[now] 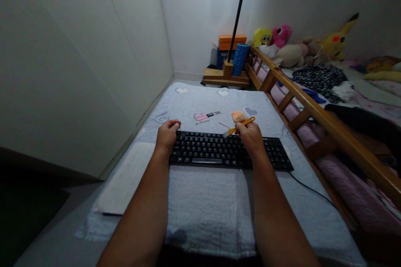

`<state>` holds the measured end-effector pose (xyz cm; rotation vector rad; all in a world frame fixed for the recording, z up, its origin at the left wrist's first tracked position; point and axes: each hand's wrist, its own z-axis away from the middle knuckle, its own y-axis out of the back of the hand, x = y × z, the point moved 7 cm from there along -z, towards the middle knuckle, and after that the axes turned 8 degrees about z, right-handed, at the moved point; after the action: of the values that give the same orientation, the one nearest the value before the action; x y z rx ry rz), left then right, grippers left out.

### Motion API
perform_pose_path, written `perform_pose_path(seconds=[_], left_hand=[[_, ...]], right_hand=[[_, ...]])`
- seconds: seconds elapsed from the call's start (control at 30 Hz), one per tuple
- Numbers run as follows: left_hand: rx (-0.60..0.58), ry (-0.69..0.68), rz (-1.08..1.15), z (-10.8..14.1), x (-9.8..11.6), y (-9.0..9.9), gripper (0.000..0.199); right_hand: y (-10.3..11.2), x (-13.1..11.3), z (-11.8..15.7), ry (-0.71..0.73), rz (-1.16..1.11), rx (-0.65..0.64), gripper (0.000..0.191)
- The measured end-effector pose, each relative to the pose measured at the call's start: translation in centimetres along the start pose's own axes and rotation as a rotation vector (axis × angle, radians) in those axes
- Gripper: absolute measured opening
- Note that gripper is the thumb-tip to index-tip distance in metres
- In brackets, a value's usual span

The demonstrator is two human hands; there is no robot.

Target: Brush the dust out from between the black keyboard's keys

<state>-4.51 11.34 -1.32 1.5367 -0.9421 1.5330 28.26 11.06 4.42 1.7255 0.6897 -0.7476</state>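
At far left we see a white cupboard (pixel 94 50), then a pale flat thing (pixel 128 179) on the cloth (pixel 203 204). Our left hand (pixel 167 134) curls at the black keyboard's (pixel 203 150) left end; we cannot tell whether it grips the edge. Behind the keyboard lie a cotton swab (pixel 202 122) and a small tool (pixel 211 114). Our right hand (pixel 249 135) pinches a yellow brush (pixel 232 130), bristles at the back keys, hiding some others. A wooden bed rail (pixel 338 133) runs along the right.
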Motion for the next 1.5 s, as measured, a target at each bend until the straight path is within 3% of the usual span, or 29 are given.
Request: perform_pose_path(seconds=[0.1, 0.17, 0.4, 0.73, 0.9, 1.07, 1.17, 1.5], left_hand=[[0.007, 0.050, 0.126, -0.3, -0.8, 0.0, 0.026], [0.004, 0.070, 0.183, -0.3, -1.0, -0.1, 0.025], [-0.001, 0.079, 0.128, -0.3, -0.9, -0.1, 0.020], [0.008, 0.058, 0.053, -0.5, -1.1, -0.1, 0.022], [0.014, 0.068, 0.056, -0.5, -1.3, -0.1, 0.023], [0.017, 0.075, 0.090, -0.5, -1.5, 0.0, 0.022], [0.015, 0.073, 0.088, -0.5, -1.5, 0.0, 0.022], [0.020, 0.074, 0.117, -0.7, -1.7, 0.0, 0.020]], right_hand=[[-1.5, -0.4, 0.1, 0.018, -0.067, -0.078, 0.027], [-1.3, -0.3, 0.0, 0.023, -0.011, -0.062, 0.026], [2.3, 1.8, -0.5, -0.032, 0.284, 0.024, 0.033], [6.2, 3.6, -0.5, -0.126, 0.450, 0.180, 0.033], [6.9, 3.8, -0.3, -0.179, 0.348, 0.208, 0.031], [5.3, 4.2, -0.5, -0.150, 0.166, 0.079, 0.033], [5.3, 4.5, -0.5, -0.156, 0.251, 0.077, 0.031], [8.5, 5.8, -0.6, -0.250, 0.611, 0.186, 0.042]])
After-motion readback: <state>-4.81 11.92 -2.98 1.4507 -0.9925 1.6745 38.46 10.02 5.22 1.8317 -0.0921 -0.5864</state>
